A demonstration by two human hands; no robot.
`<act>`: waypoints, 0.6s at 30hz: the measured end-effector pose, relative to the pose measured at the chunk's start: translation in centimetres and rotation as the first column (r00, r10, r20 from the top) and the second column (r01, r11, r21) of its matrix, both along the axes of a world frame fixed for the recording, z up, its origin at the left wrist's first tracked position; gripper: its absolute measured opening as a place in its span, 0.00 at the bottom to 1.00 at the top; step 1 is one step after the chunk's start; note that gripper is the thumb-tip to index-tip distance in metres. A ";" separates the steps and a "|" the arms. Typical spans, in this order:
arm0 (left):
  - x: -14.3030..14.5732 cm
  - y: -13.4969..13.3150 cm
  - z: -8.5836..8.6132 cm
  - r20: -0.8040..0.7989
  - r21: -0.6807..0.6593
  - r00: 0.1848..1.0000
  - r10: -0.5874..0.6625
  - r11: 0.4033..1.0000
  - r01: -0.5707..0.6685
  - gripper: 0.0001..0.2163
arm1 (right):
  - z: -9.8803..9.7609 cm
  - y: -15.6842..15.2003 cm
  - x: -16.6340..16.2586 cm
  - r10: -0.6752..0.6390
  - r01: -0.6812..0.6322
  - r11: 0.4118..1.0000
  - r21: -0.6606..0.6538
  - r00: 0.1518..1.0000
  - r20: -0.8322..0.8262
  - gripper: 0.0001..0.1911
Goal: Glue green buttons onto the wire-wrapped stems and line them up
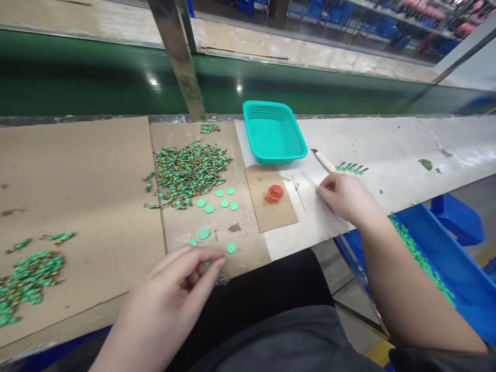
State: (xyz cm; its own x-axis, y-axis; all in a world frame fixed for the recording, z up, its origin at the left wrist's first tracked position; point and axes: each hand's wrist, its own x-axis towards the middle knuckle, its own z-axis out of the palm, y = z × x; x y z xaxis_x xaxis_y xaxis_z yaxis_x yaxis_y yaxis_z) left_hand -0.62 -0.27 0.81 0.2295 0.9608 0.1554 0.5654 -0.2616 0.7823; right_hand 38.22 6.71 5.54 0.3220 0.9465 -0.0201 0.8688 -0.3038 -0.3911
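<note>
My left hand hovers at the table's front edge with fingers curled, thumb and index tips together. A bit of green shows in the gap behind these fingers; whether it is held I cannot tell. Just beyond that hand lie several flat green discs. My right hand is closed in a pinch on a thin pale stick, blurred, pointing up and left. Left of it, a small red cup with liquid stands on a cardboard piece. Another thin stick lies between cup and right hand.
A heap of small green-and-gold pieces lies behind the discs, another at far left. Beyond the cup stands a turquoise basket. A utility knife and a row of green pieces lie past my right hand. A metal post rises behind.
</note>
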 end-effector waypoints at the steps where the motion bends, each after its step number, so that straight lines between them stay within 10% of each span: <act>1: 0.2 0.2 0.2 -0.040 0.035 0.999 -0.022 0.999 0.024 0.13 | 0.2 -0.3 0.1 0.002 -0.001 1.000 0.021 1.000 -0.029 0.07; 6: 1.1 0.2 -0.1 -0.180 0.140 0.983 -0.017 0.989 0.043 0.15 | 1.1 -1.9 -0.5 0.112 -0.017 0.966 0.260 0.928 -0.356 0.12; 11: 2.4 0.1 -0.5 -0.280 0.250 0.960 -0.022 0.964 0.095 0.12 | -0.1 -0.7 -3.3 0.416 0.063 0.814 0.577 0.630 -0.655 0.04; 18: 3.5 0.5 -1.7 -0.243 0.279 0.970 -0.021 0.956 0.091 0.09 | -3.2 1.9 -6.7 0.600 -0.052 0.566 0.823 0.711 -0.368 0.05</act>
